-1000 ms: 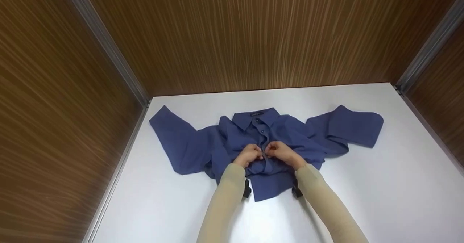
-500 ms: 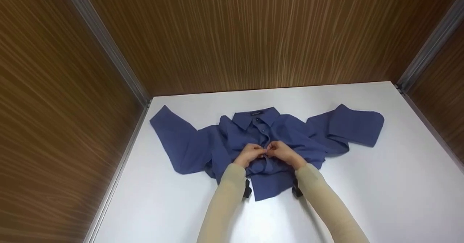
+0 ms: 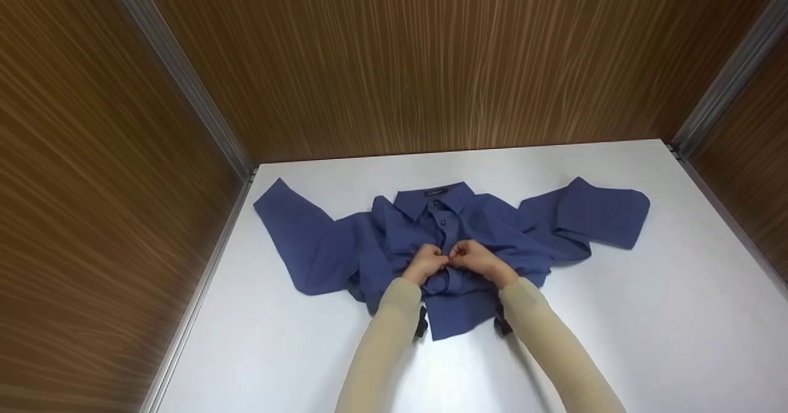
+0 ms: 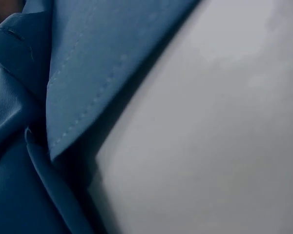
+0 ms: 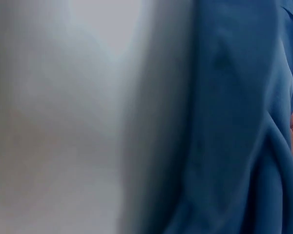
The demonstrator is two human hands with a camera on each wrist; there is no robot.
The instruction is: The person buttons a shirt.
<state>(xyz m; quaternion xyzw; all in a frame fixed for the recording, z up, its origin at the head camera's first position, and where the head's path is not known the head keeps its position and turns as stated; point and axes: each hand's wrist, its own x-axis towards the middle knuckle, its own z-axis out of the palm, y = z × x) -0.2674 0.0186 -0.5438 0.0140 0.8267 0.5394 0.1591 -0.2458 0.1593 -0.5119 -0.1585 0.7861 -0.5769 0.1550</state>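
Your left hand (image 3: 426,261) and right hand (image 3: 483,260) pinch the placket (image 3: 451,229) of a blue button-up shirt (image 3: 495,228): likely light, limp, best gripped there.

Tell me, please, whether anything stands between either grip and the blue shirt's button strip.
Nothing visible does: in the head view, the left grip and the right grip both touch the shirt at its button strip, below the collar. Exactly what they pinch is hidden.
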